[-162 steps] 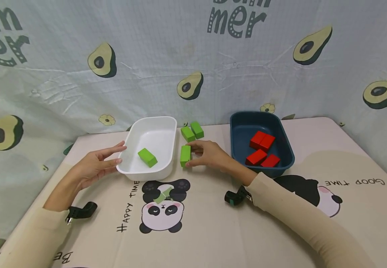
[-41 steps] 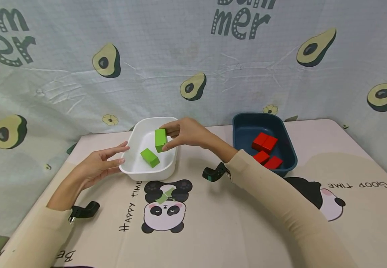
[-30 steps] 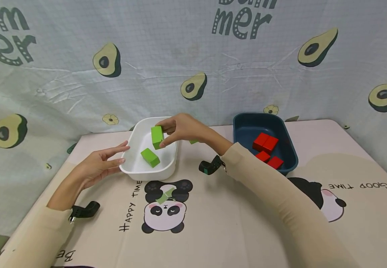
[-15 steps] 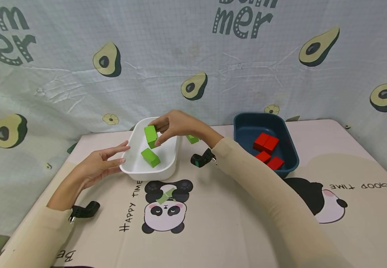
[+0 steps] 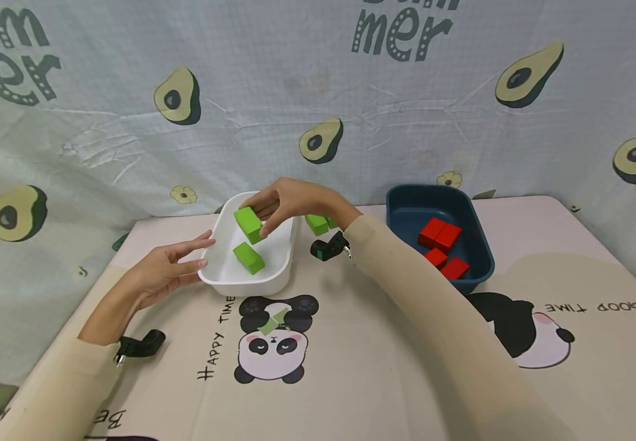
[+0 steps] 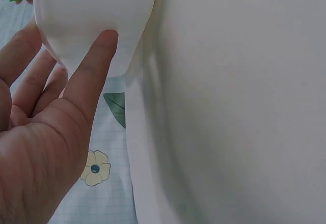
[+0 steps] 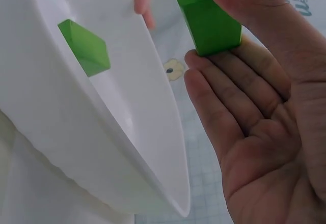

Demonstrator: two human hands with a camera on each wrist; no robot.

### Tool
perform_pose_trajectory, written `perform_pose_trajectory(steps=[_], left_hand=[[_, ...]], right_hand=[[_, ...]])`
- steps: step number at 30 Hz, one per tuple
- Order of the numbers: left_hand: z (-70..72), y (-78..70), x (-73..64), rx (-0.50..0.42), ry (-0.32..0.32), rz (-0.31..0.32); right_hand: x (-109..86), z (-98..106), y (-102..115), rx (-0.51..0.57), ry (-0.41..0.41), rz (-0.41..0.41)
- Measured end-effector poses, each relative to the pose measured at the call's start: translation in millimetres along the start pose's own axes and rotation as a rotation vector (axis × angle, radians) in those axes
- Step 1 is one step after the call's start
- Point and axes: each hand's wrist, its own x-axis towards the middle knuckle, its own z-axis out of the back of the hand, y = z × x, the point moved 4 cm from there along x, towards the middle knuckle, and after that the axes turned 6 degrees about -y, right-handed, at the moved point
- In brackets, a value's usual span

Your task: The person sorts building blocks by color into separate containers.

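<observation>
My right hand (image 5: 291, 199) pinches a green block (image 5: 248, 225) between thumb and fingers. The block hangs tilted above the white bin (image 5: 246, 289). Inside that bin lies another green block (image 5: 249, 258). My left hand (image 5: 158, 275) touches the bin's left side with fairly straight fingers; in the left wrist view its thumb (image 6: 89, 76) lies against the outer wall. From the right wrist, the held green block (image 7: 211, 25) shows apart from the white bin's rim (image 7: 170, 117).
Green blocks (image 5: 316, 225) stand on the table just right of the white bin, partly hidden by my right wrist. A dark blue bin (image 5: 410, 214) farther right holds several red blocks (image 5: 433, 230). A patterned cloth wall (image 5: 262, 159) rises behind the table.
The right hand took the green block from the table beside the white bin and carried it left over the bin. Lately the block has tilted. The left hand stays at the bin.
</observation>
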Motion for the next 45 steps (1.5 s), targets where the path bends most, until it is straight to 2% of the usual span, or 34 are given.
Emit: perform_pose_trajectory(steps=[12,20,32,35,39,45], left_hand=[[0.6,-0.9,-0.2,-0.005,0.004,-0.011],[0.3,-0.4,0.5,0.037,-0.003,-0.015],[0.6,-2.6,-0.2,0.019,-0.007,0.001],[1.2,-2.6,-0.5,0.017,-0.009,0.002],[1.0,-2.3,-1.3,0.008,-0.01,0.004],[1.2,-1.1,-0.5,0.016,-0.004,-0.011]], right_hand=[[16.8,0,-5,0.002,0.078,0.01],[24.6,0,-15,0.027,0.088,-0.041],[41.3,5,-27,0.076,0.103,-0.119],[44.4,3,-27,0.069,0.102,-0.132],[46.7,-3,-28,0.04,0.147,-0.153],[51.0,-10,-28,-0.051,0.213,-0.252]])
